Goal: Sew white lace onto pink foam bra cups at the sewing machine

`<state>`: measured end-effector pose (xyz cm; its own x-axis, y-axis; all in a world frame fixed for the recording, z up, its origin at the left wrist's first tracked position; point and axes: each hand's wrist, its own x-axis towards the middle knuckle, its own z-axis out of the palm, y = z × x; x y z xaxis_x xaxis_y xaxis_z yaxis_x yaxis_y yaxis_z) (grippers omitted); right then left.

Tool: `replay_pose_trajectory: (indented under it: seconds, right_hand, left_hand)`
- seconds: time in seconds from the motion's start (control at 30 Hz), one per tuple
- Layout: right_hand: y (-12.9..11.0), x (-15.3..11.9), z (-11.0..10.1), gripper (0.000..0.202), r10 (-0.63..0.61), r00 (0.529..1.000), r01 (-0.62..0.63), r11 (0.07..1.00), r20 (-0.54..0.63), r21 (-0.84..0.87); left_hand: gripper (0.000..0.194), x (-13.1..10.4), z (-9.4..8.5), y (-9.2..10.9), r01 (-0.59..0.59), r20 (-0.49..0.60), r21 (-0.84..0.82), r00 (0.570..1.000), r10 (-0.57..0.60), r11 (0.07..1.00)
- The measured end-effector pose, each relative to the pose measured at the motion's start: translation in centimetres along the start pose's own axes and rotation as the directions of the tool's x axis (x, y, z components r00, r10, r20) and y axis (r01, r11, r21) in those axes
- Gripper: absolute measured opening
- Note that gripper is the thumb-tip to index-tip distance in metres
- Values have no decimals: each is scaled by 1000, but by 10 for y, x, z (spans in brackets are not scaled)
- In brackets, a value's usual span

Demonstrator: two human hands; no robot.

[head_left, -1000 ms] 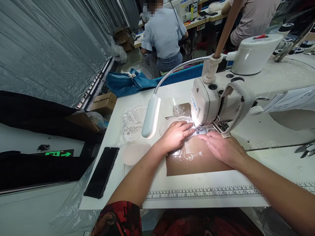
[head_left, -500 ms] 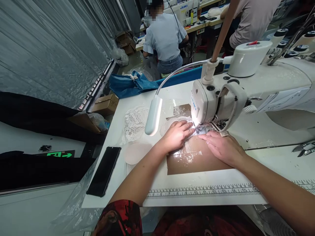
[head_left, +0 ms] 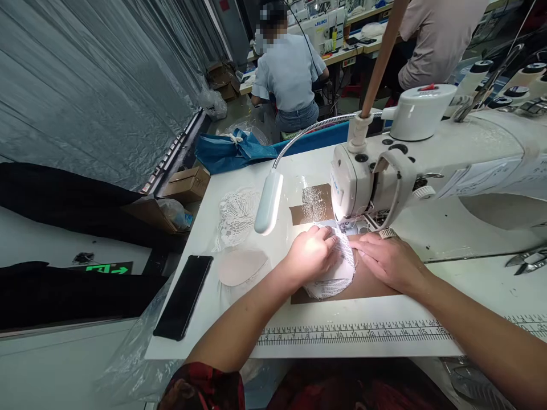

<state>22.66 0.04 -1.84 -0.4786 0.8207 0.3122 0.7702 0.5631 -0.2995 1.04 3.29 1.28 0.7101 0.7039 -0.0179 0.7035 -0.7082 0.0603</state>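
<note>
A white lace fabric piece (head_left: 337, 276) lies over the brown plate (head_left: 376, 279), its upper edge near the needle of the white sewing machine (head_left: 352, 182). My left hand (head_left: 314, 253) has its fingers curled on this piece, just left of the needle. Right of the needle, my right hand (head_left: 387, 256) rests on the brown plate, fingers extended, with its fingertips at the fabric's edge. The lamp (head_left: 269, 202) hangs left of the machine head. Another white lace piece (head_left: 238, 216) and a pale oval piece (head_left: 241, 266) lie to the left.
A black phone (head_left: 183, 297) lies at the table's left edge. A printed ruler (head_left: 354, 334) runs along the front. Small metal snips (head_left: 527, 260) are at the far right. Beyond the blue cloth (head_left: 235, 151), a person in light blue (head_left: 290, 71) sits at another table.
The fabric beside the needle has come toward me and now covers part of the brown plate. My left hand's fingers have curled on it. The whole view has shifted slightly.
</note>
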Motion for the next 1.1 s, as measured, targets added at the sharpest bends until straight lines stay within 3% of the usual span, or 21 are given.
replay_pose_trajectory:
  seconds: [0.27, 0.53, 0.73, 0.93, 1.1]
  right_hand:
    - [0, -7, 0, 31, 6, 999, -4, 999, -50, 40]
    - [-2, -5, 8, 34, -36, 997, 44, 994, 75, -103]
    - [-4, -3, 7, 33, -2, 997, 12, 992, 80, -125]
    - [-8, -8, 0, 28, -146, 987, 143, 989, 69, 49]
    - [-9, -12, 1, 23, -215, 974, 195, 957, 71, 216]
  left_hand:
    - [38, -3, 6, 3, -40, -55, -34, 998, 39, 999]
    - [38, -3, 8, 0, -46, -81, -38, 996, 43, 998]
    - [40, -2, 12, -5, -50, -134, -54, 990, 42, 997]
    - [33, -3, 14, -11, -112, -231, -106, 969, 85, 988]
    - [32, -5, 14, -12, -164, -220, -121, 966, 135, 979]
